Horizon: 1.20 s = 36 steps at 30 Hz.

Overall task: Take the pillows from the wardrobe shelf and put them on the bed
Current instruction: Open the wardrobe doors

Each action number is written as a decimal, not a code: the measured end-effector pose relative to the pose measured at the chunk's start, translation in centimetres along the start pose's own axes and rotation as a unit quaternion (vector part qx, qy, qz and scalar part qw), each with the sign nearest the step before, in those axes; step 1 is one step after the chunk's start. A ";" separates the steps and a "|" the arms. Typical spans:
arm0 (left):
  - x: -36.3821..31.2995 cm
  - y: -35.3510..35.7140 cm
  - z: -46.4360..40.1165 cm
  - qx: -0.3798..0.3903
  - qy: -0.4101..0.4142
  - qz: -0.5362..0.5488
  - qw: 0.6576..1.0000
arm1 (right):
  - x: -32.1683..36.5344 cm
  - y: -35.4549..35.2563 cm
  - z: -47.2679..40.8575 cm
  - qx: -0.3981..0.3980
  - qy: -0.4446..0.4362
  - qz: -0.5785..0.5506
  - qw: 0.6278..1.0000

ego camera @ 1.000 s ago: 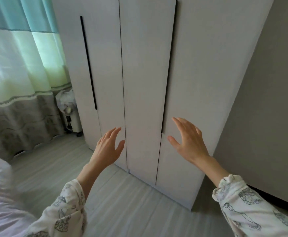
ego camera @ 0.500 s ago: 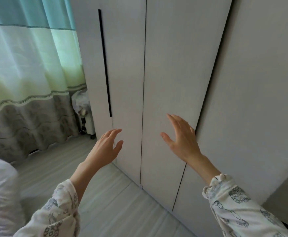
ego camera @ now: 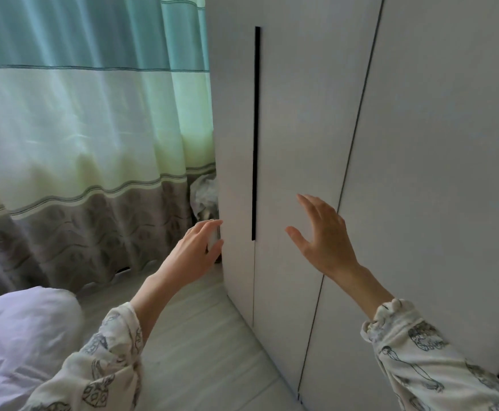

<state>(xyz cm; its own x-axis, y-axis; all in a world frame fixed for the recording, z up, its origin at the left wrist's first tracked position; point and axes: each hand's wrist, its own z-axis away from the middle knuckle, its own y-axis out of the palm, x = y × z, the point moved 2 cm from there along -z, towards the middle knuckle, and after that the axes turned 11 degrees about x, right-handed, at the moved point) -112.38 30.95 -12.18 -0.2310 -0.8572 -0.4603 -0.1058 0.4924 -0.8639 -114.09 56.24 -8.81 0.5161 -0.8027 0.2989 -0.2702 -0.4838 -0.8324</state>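
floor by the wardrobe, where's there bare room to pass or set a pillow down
Bare floor runs between the bed and the closed wardrobe, back to the curtain hem. It is crowded in the corner gap between curtain and wardrobe, where a wrapped object stands behind the open left hand. The right hand is empty too.

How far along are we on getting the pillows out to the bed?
Nothing looks done yet: the wardrobe doors are shut and no pillows show. In hand: both hands are open and empty, the left hand at the wardrobe's left edge, the right hand raised in front of the door beside the dark handle strip. Left: open it, take the pillows, set them on the bed.
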 end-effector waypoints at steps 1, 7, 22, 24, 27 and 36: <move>0.8 -0.2 -1.4 -0.002 -0.006 0.009 1.000 | -0.3 0.6 -1.8 0.003 -0.008 0.001 1.000; 6.0 0.1 -8.9 0.002 -0.015 0.022 1.000 | -1.9 4.8 -10.7 0.019 -0.035 0.018 0.999; 16.5 -2.6 -34.5 0.074 0.149 0.037 0.985 | -5.3 13.1 -33.9 -0.061 0.104 0.128 0.984; 16.9 -3.2 -37.4 0.072 0.151 0.067 0.984 | -5.6 13.0 -36.4 -0.087 0.124 0.179 0.972; 17.1 -2.8 -40.7 0.103 0.139 0.130 0.976 | -6.3 13.0 -38.7 -0.084 0.124 0.281 0.948; 15.2 -2.0 -48.3 0.161 0.106 0.302 0.934 | -10.9 13.1 -40.7 0.002 0.188 0.489 0.852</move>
<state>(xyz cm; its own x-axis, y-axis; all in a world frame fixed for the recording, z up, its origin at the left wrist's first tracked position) -162.42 24.18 -7.59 -0.3439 -0.3728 -0.8618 0.3943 0.7757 -0.4928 -156.30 44.50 -3.97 -0.2506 -0.8764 -0.4112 -0.4177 0.4811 -0.7708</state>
